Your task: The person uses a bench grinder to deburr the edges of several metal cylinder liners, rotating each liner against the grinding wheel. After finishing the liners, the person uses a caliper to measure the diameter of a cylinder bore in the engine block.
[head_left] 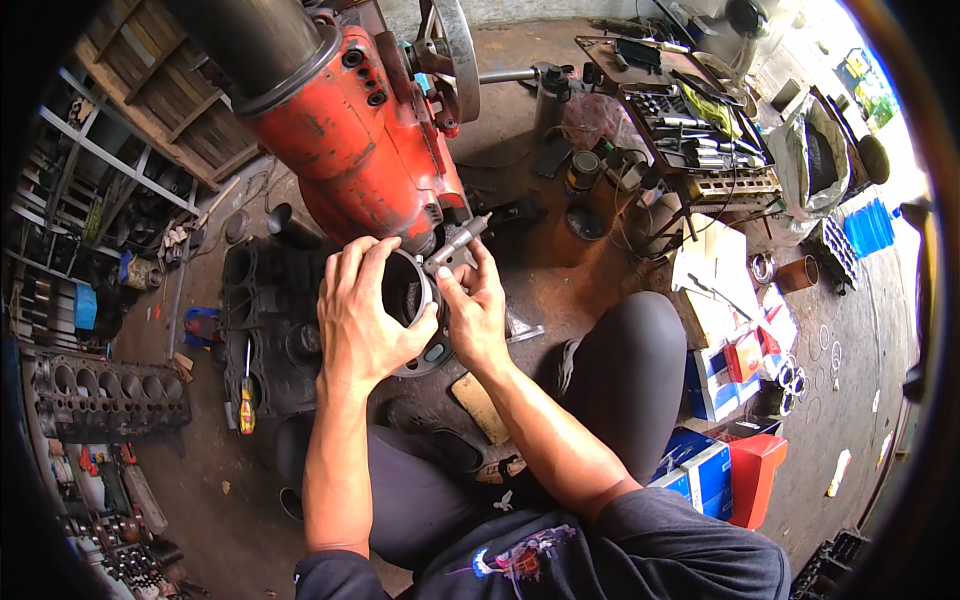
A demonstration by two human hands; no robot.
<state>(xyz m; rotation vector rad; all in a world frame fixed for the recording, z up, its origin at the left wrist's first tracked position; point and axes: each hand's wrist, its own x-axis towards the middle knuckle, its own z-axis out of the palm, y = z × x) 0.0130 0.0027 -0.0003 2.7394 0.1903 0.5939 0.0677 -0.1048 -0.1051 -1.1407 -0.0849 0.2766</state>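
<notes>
Both of my hands meet in front of the red machine [370, 150], low at its near end. My left hand [365, 315] curls its fingers and thumb around a round metal ring or sleeve [426, 290] with a shiny rim. Whether it is a thin ring or a longer sleeve, I cannot tell. In my right hand [474, 312] a micrometer [462, 240] is pinched between thumb and fingers. Its grey barrel slants up to the right, and its lower end is at the ring's rim. A dark engine block [265, 330] lies just left of my hands.
A yellow-handled screwdriver [246, 405] leans on the dark block. Another engine block [110, 395] stands farther left. Tools crowd a metal stand [700, 150] at the back right. Blue boxes [700, 465] and a red box [757, 475] sit beside my right knee.
</notes>
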